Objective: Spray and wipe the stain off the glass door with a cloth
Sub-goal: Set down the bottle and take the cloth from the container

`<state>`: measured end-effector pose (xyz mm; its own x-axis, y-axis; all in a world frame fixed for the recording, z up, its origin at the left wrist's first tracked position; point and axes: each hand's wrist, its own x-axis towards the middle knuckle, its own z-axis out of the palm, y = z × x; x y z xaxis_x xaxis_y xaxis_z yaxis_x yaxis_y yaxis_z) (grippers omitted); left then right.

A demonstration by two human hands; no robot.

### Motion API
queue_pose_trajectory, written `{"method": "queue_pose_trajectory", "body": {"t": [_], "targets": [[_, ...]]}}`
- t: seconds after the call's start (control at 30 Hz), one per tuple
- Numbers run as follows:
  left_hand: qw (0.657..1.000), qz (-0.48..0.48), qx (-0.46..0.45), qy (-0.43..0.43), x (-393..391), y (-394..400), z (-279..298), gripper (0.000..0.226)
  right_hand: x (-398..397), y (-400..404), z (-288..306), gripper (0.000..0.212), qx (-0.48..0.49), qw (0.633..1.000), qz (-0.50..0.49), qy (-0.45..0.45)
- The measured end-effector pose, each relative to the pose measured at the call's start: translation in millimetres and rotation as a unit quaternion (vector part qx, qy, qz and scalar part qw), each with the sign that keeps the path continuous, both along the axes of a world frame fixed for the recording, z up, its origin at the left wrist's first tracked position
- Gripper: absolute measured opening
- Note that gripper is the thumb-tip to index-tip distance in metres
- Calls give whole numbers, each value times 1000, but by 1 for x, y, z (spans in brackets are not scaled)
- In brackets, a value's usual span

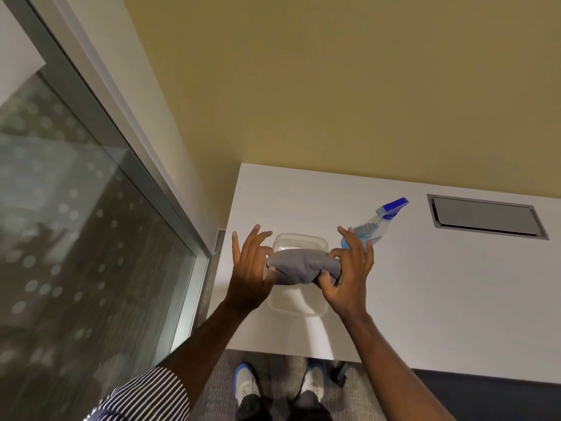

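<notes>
Both hands hold the grey cloth (303, 266) over a clear tub (299, 302) on the white desk (425, 299). The left hand (250, 268) pinches one end and the right hand (349, 275) grips the other, likely to stretch or fold it for wiping. The spray bottle (376, 226) lies on the desk just behind the right hand. The glass door (76, 223) is on the left.

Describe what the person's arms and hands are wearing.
Both hands, left hand and right hand, are bare: no gloves, rings or watch visible. The forearms are uncovered. A short sleeve with dark and white stripes shows on the left arm.
</notes>
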<state>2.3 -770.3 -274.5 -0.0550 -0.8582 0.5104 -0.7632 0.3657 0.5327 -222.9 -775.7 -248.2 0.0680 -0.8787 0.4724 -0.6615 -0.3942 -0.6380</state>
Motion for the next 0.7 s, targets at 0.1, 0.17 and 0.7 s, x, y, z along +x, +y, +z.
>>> {"method": "queue_pose_trajectory", "body": {"t": [0.1,0.17,0.7], "targets": [[997,-20,-6,80,5,1,29,26,3,-4,26,27,-48,999,10,-21],[993,-30,-4,113,11,5,47,22,7,-5,45,24,-70,997,19,-37],[930,155,-187,274,29,116,176,24,64,16,175,37,-174,930,284,-158]]}}
